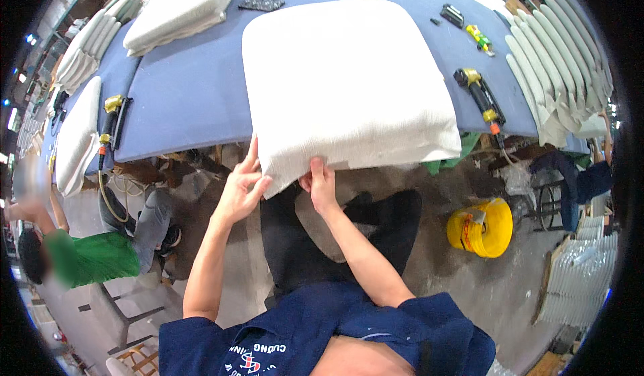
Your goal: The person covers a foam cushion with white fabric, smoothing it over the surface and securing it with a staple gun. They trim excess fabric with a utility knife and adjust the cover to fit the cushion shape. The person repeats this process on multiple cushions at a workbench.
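Cushion [349, 81], large, white and square, lies on the blue worktop [188, 94] with its near corner hanging over the front edge. The left hand [240, 189] pinches that overhanging corner from the left, fingers up against the fabric; the right hand [320, 185] grips the same edge from beneath, just beside it. More white cushions are stacked [181, 4] at the far left corner. A yellow-and-black air gun [479, 95] rests near the right edge, another [111, 118] at the left edge
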A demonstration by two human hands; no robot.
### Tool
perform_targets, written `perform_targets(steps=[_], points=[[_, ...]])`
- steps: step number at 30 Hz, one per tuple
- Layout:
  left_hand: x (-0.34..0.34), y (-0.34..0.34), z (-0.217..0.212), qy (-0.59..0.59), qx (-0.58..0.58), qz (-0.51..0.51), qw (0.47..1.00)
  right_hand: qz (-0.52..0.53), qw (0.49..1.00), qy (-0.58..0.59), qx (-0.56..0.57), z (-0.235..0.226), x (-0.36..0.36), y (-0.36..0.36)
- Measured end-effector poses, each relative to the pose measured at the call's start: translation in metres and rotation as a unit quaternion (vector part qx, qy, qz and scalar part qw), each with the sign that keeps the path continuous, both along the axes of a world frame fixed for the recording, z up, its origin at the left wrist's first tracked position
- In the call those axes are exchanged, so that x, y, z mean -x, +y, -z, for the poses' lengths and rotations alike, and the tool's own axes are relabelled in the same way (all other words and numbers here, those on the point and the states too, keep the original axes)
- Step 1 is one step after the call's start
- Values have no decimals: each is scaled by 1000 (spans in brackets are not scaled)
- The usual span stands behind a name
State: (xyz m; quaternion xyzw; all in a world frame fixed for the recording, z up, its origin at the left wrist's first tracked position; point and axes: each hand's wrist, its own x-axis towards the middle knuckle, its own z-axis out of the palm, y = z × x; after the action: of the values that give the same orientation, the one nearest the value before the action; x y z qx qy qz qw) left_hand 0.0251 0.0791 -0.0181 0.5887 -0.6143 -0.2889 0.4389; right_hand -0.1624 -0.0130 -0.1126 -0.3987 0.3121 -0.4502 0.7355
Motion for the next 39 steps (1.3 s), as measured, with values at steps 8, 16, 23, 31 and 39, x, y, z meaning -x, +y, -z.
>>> perform_targets(steps=[8, 16, 23, 31, 39], points=[[42, -16, -11, 50, 91, -47, 994, 70, 997, -15, 27, -15, 10, -20], [36, -23, -30, -238, 7, -53, 970, 47, 998, 21, 33, -13, 33, -26], [-24, -189, -176, -431, -45, 19, 901, 38, 998, -50, 18, -5, 43, -36], [-63, -455, -113, -269, -197, -101, 937, 12, 999, -46, 9, -10, 29, -25], [-102, -483, -136, -307, -146, 52, 939, 20, 998, -51, -20, -1, 30, -20]])
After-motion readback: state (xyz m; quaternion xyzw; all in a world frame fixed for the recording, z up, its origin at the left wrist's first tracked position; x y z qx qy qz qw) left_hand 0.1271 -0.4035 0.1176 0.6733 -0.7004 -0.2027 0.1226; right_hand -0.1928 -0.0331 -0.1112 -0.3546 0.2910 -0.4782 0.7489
